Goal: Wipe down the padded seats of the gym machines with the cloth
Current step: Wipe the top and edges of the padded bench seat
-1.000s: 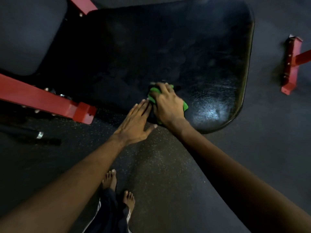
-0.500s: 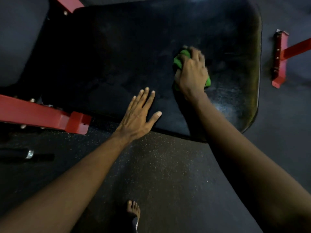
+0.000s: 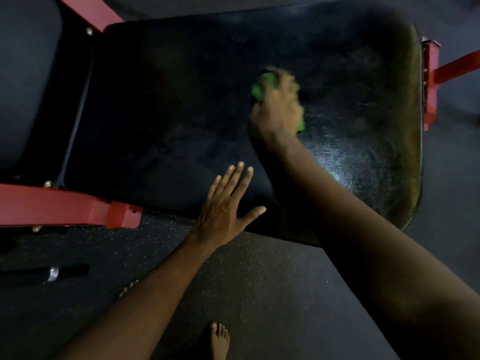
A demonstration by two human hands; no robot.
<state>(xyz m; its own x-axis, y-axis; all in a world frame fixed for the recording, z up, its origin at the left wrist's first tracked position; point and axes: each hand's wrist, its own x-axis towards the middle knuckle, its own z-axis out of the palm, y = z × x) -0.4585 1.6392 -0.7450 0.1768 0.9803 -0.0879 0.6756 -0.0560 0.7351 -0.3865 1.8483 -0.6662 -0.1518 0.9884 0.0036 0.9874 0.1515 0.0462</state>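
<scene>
A wide black padded seat [image 3: 181, 113] fills the upper part of the view; its surface shines with a wet-looking sheen toward the right side. The right hand [image 3: 279, 110] lies on the seat right of its middle, with the green cloth [image 3: 262, 87] bunched beneath it; green shows past the knuckles at the upper left and again at the lower right of the palm. The fingers [image 3: 285, 79] curl down over the cloth, close together, though blur smears their tips. The left hand [image 3: 226, 206] rests flat at the near edge of the seat, well apart from the cloth; its fingers [image 3: 239, 178] are straight and slightly apart, the thumb splayed out to the right, and it holds nothing. A red frame bar [image 3: 65, 206] runs in from the left and ends just beside the seat's near edge; another red bar [image 3: 431, 81] stands just past the seat's right rim. A second dark pad [image 3: 26, 74] sits at the far left. The speckled dark floor [image 3: 259, 281] lies below; a bare foot [image 3: 220, 340] shows at the bottom edge, and a black rod with a silver ring [image 3: 53, 274] lies on the floor at the left.
</scene>
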